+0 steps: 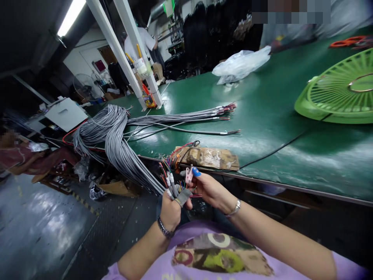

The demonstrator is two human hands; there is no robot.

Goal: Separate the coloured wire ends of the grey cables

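My left hand [171, 212] is closed around the ends of several grey cables [131, 163], whose stripped tips fan out in thin coloured wires [165, 166]. A grey wrap [183, 197] covers one of its fingers. Close beside it, my right hand [211, 190] pinches a small pink clip [189, 175] near more coloured wire ends. One right fingertip wears a blue cover [196, 172]. Just beyond both hands, a worn wooden block [215, 157] with a dark cord and orange pieces sits on the table edge. The wires between my fingers are partly hidden.
Across the green table [262, 151] lie more grey cables [175, 118], a clear plastic bag [241, 64], a green fan [338, 89] with a black cord, and orange-handled scissors [348, 41]. White posts [116, 50] rise at the back. A seated person [35, 155] is at left.
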